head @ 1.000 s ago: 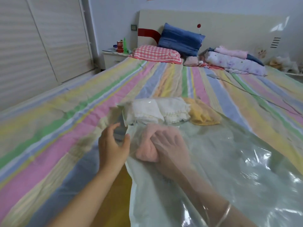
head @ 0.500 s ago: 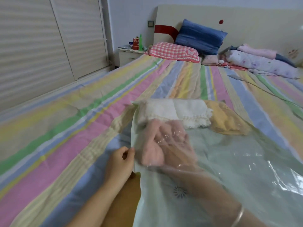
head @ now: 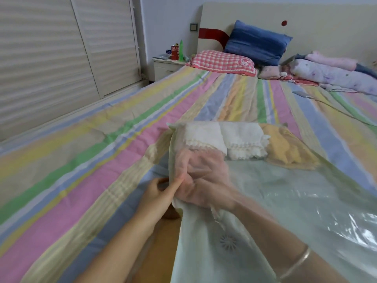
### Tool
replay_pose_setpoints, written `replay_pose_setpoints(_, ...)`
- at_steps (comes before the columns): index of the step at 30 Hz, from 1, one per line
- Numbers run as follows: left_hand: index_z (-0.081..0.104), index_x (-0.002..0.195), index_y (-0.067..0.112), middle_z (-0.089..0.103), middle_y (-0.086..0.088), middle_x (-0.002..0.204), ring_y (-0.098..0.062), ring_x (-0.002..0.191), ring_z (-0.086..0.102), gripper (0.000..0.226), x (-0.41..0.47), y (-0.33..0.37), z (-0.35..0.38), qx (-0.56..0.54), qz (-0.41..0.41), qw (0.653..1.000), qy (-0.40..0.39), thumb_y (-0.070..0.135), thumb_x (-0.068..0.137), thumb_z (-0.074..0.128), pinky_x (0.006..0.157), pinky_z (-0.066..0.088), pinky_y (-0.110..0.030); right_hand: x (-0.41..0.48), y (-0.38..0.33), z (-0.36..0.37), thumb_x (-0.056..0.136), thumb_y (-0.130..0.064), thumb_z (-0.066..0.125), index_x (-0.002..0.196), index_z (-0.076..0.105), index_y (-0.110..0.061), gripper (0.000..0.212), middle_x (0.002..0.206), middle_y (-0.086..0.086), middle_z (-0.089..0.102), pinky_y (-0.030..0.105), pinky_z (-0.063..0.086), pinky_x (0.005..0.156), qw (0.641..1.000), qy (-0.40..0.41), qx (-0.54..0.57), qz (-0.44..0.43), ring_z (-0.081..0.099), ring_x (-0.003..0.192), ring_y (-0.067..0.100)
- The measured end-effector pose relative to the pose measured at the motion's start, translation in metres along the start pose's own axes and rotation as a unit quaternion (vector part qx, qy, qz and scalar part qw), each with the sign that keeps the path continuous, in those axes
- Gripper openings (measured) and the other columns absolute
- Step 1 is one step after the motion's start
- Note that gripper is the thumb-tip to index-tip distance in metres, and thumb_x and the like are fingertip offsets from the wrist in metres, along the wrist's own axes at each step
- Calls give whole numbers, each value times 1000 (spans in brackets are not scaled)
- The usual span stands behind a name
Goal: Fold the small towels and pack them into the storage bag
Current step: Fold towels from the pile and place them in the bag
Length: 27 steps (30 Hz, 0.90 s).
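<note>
A clear plastic storage bag (head: 285, 201) lies on the striped bed. Inside at its far end sit two folded white lace-edged towels (head: 222, 139) and a yellow towel (head: 285, 148). A pink towel (head: 183, 162) lies just in front of the left white one, inside the bag. My right hand (head: 206, 184) is inside the bag, seen through the plastic, with its fingers curled on the pink towel. My left hand (head: 159, 193) is outside and pinches the bag's left edge.
The striped bedsheet (head: 102, 160) spreads to the left and ahead. Pillows (head: 224, 62) and rolled bedding (head: 336, 74) lie at the headboard. A nightstand (head: 167, 66) with bottles stands at the far left corner; closet doors (head: 51, 58) line the left.
My right hand has pushed the pink towel deeper, up against the white towels. My left hand went from open beside the bag to pinching its left edge. The camera view shifted left.
</note>
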State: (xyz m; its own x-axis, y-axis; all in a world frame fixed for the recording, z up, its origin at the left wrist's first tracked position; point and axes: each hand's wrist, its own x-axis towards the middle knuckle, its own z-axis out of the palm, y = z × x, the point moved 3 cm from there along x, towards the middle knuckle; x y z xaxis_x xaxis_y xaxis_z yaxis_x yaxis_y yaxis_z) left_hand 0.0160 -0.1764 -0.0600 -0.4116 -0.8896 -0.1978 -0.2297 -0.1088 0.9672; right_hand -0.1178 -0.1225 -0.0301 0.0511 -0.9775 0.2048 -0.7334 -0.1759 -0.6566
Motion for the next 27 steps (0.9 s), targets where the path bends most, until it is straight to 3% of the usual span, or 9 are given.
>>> replay_pose_setpoints(2,63,102,26,69,13,97,-3,88,66,38,1,-1,1,7,-7,1000,-7,55,78,69,70,51,-21,-6,12,0,93,-37,39,108,56,-17,30,100,-8,56,43,40,98,996,81,-33,10,57,115,7)
replay_pose_setpoints(5,62,108,24,72,9,98,-7,87,68,63,4,-8,2,61,13,998,3,70,65,67,81,56,-34,1,12,7,89,-58,16,147,27,-21,70,149,4,34,60,13,110,935,82,-336,75,22,143,26)
replay_pose_setpoints(7,60,109,25,71,8,97,-8,88,68,79,4,-13,1,110,20,993,24,78,51,62,84,56,-39,5,13,22,81,-59,22,148,14,-26,75,150,1,25,63,7,106,909,58,-397,109,17,143,30)
replay_pose_setpoints(11,53,114,26,70,5,102,-13,93,67,82,3,-13,4,155,19,987,27,74,48,64,85,55,-41,2,21,26,76,-56,45,139,38,-25,71,146,4,38,55,23,110,926,-13,-291,241,32,137,28)
replay_pose_setpoints(15,47,124,28,68,5,107,-15,95,67,85,0,-11,-1,138,-19,990,11,70,53,69,87,55,-41,-2,-26,4,75,-40,47,105,47,-34,30,101,-4,58,45,34,93,893,103,-404,169,52,105,22)
replay_pose_setpoints(17,44,128,27,64,2,119,-20,105,62,71,-9,-1,2,196,15,980,18,58,69,69,93,51,-39,-8,-12,9,80,-48,38,126,35,-38,47,127,4,50,50,24,104,894,93,-395,190,37,129,29)
replay_pose_setpoints(20,37,139,18,45,-7,140,-29,128,41,61,-30,27,5,349,136,921,103,38,85,57,101,37,-39,-48,23,15,87,-65,6,150,-5,-39,69,161,-1,-9,51,-7,117,908,29,-317,272,-13,147,25)
replay_pose_setpoints(24,60,120,16,59,-5,127,-29,120,49,60,-68,61,34,361,256,896,35,41,70,36,105,32,-34,-151,4,-3,50,-79,-40,152,0,-39,116,158,-10,-16,37,-5,120,921,43,-279,268,-14,147,13)
replay_pose_setpoints(27,64,111,23,63,4,119,-19,116,53,36,-115,77,91,331,319,884,-87,35,81,48,102,35,-27,-237,-18,-24,62,-81,-29,152,10,-34,109,152,-16,-10,24,-7,116,919,77,-269,279,-7,145,5)
